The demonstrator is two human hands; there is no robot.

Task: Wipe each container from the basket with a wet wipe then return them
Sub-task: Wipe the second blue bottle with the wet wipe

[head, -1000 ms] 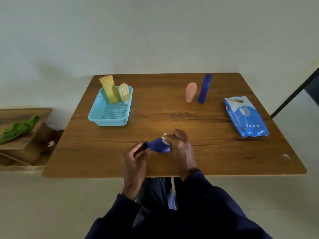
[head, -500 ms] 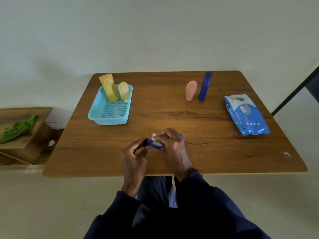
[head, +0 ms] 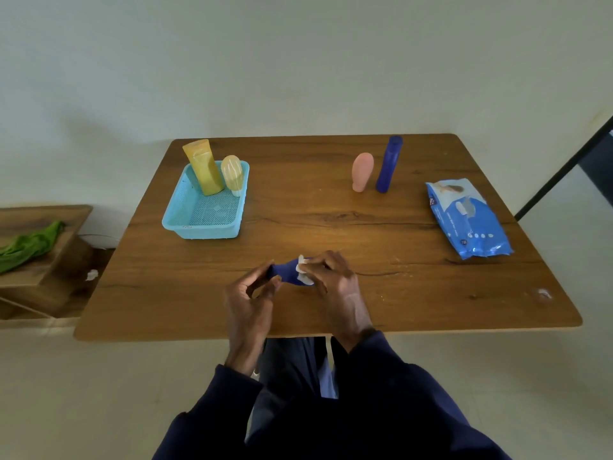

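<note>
Fingers (head: 259, 273) of the left hand (head: 247, 295) pinch one end of a bottle (head: 285, 273); the right hand (head: 336, 282) curls around its other end, pinching a wipe (head: 302, 269) against it, over the worktop (head: 365, 227).

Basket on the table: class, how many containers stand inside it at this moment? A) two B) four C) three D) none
A: only the yellow tube and the pale oval bottle stand in the basket; the pink bottle and tall blue bottle stand outside it on the table.
</note>
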